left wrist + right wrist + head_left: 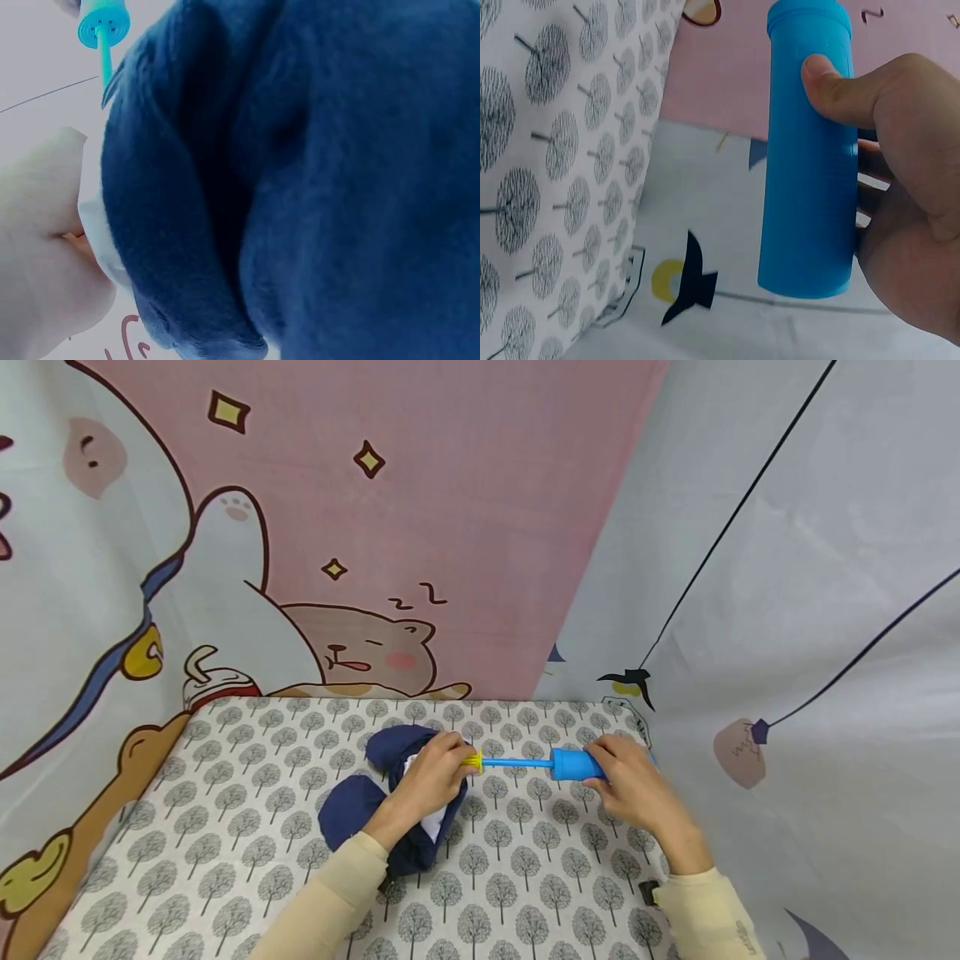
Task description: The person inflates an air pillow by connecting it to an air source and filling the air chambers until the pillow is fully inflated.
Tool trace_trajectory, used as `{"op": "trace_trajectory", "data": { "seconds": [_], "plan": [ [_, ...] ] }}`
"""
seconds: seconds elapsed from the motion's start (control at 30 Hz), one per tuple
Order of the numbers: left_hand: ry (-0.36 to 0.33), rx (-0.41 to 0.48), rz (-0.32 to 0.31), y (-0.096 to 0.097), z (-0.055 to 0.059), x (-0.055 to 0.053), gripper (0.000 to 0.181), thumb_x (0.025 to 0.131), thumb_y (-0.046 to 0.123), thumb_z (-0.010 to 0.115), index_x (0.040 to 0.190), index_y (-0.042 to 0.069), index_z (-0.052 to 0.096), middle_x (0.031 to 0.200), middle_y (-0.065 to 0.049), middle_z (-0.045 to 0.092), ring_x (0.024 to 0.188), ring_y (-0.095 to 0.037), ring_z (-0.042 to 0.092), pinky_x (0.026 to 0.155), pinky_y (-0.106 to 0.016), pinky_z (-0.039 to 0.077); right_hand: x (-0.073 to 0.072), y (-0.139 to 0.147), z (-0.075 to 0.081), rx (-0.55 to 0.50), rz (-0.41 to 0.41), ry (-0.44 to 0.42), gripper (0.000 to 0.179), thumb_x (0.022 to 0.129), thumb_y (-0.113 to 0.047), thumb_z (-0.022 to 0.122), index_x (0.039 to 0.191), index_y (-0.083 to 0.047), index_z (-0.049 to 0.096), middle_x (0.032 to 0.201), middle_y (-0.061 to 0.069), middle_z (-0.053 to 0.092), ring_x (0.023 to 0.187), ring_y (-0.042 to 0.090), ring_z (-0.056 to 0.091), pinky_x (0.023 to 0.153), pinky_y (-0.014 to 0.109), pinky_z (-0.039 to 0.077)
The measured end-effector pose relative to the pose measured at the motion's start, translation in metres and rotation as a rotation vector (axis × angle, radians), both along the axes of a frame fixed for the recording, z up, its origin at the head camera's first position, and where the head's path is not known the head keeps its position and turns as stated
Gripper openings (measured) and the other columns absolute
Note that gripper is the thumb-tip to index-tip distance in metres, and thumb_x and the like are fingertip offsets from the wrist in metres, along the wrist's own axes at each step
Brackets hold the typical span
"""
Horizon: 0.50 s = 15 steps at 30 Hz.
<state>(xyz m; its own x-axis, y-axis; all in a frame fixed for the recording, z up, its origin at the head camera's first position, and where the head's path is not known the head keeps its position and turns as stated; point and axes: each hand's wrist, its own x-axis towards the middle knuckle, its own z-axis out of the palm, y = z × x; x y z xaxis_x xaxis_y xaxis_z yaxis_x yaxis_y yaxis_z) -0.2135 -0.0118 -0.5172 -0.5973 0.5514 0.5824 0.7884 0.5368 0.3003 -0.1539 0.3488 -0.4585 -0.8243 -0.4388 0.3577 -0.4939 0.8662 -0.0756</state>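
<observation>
My right hand (630, 781) grips the blue barrel of a hand pump (807, 187), its thumb along the side. The pump lies level in the head view, with its thin blue rod (517, 763) drawn out to the left. At the rod's far end, my left hand (431, 777) holds the pump's yellow ribbed end (474, 762). Under and beside that hand is a navy neck pillow (352, 806) with two rounded lobes and a white part showing. The pillow fills most of the left wrist view, hiding the left fingertips there.
The table (247, 835) has a cloth printed with grey trees. Curtains with cartoon animals (360, 647) stand behind it and on both sides. A small black item (649, 892) shows beside the right cuff.
</observation>
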Motion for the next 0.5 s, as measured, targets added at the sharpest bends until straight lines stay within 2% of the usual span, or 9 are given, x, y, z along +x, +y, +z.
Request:
{"op": "trace_trajectory", "data": {
  "seconds": [0.1,0.3,0.37,0.47,0.5],
  "plan": [
    [0.024,0.017,-0.007,0.001,-0.004,-0.001,0.016,0.102,0.015,0.084,0.112,0.004,0.083,0.094,-0.004,0.066,0.084,-0.02,0.058,0.077,-0.041,0.052,-0.001,-0.011,-0.004,0.007,0.027,0.028,0.051,0.089,-0.011,0.096,0.131,0.008,0.075,0.121,0.022,0.074,0.109,0.04,0.07,0.099,0.06,0.06],
    [0.017,0.041,-0.009,0.004,-0.006,-0.004,0.015,0.101,0.014,0.084,0.112,0.003,0.082,0.095,-0.005,0.066,0.085,-0.02,0.057,0.076,-0.037,0.051,-0.005,-0.032,-0.009,0.005,0.038,0.064,0.049,0.089,-0.013,0.097,0.129,0.007,0.076,0.119,0.02,0.075,0.11,0.039,0.071,0.095,0.058,0.06],
    [0.013,0.052,-0.008,0.005,-0.006,-0.004,0.015,0.101,0.013,0.084,0.112,0.003,0.082,0.094,-0.005,0.065,0.085,-0.019,0.056,0.075,-0.039,0.05,-0.007,-0.04,-0.009,0.008,0.039,0.072,0.049,0.09,-0.014,0.096,0.129,0.006,0.076,0.12,0.02,0.075,0.112,0.039,0.071,0.098,0.059,0.06],
    [0.0,0.056,-0.003,0.006,0.001,0.0,0.018,0.098,0.011,0.087,0.111,0.001,0.082,0.094,-0.006,0.067,0.085,-0.021,0.058,0.077,-0.041,0.052,-0.01,-0.051,-0.008,0.019,0.039,0.072,0.049,0.092,-0.015,0.095,0.131,0.007,0.075,0.123,0.02,0.075,0.114,0.041,0.071,0.103,0.06,0.059],
    [-0.005,0.068,-0.01,0.006,-0.003,-0.003,0.018,0.098,0.011,0.086,0.112,0.001,0.082,0.095,-0.005,0.067,0.085,-0.021,0.058,0.078,-0.042,0.052,-0.011,-0.055,-0.007,0.023,0.04,0.069,0.049,0.092,-0.016,0.094,0.131,0.007,0.075,0.123,0.02,0.075,0.115,0.041,0.071,0.105,0.061,0.059]
  ]
}}
